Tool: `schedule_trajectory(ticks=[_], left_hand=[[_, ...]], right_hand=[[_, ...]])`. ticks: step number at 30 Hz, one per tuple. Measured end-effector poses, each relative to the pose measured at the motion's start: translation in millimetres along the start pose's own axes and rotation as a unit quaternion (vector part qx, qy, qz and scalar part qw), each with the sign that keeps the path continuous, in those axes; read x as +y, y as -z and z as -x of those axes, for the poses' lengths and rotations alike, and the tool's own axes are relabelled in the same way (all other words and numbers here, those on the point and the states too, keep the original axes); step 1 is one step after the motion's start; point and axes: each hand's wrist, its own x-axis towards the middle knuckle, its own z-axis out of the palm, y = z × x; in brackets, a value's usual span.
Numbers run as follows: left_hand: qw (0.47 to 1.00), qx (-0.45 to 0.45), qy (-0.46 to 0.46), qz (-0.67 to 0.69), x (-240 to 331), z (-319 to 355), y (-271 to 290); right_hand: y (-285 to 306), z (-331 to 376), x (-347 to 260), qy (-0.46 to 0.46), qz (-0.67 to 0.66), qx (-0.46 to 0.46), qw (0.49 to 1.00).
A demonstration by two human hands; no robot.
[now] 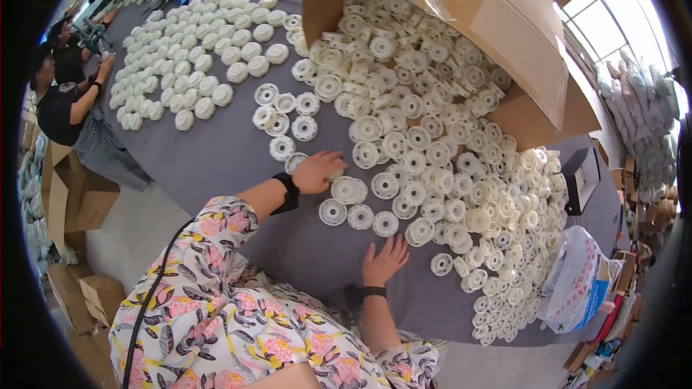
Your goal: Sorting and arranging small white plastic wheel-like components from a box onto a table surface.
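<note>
My left hand (318, 172) is bent over the table, its fingers curled on a white plastic wheel that they mostly cover. Just right of it lies a larger-looking white wheel or stack (349, 190). My right hand (386, 260) rests lower on the grey tabletop (310, 266) with its fingers apart and nothing in them. Its fingertips are close to a round white wheel with a dark centre hole (386, 224). Two similar wheels (332, 212) (360, 217) lie in a row beside it. Several more wheels (281, 148) are laid flat beyond my left hand.
A tipped cardboard box (504, 36) spills a large heap of wheels (425, 137) across the right side. Rows of capped white pieces (209, 57) cover the far left. A plastic bag (577, 281) lies at the right edge. Other people (65, 101) sit at the left.
</note>
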Motion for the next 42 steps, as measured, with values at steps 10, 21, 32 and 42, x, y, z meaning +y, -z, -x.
schedule_trajectory(ticks=[10, 21, 32, 42], left_hand=[[0.972, -0.183, -0.116, -0.089, -10.6, 20.8, 23.9], [0.932, 0.273, 0.217, 0.098, -148.6, 98.1, 132.9], [0.972, 0.154, 0.141, -0.107, -135.8, 63.4, 127.1], [0.993, 0.075, 0.057, -0.065, -79.3, 64.1, 74.1]], right_hand=[[-4.8, 2.5, -0.7, 0.001, 0.04, 0.045, 0.998], [-3.2, -1.2, -8.5, 0.0, 0.054, 0.042, 0.998], [-5.4, 0.3, -6.5, -0.005, 0.067, 0.047, 0.997], [-5.0, -0.1, -7.9, -0.02, 0.065, 0.047, 0.997]])
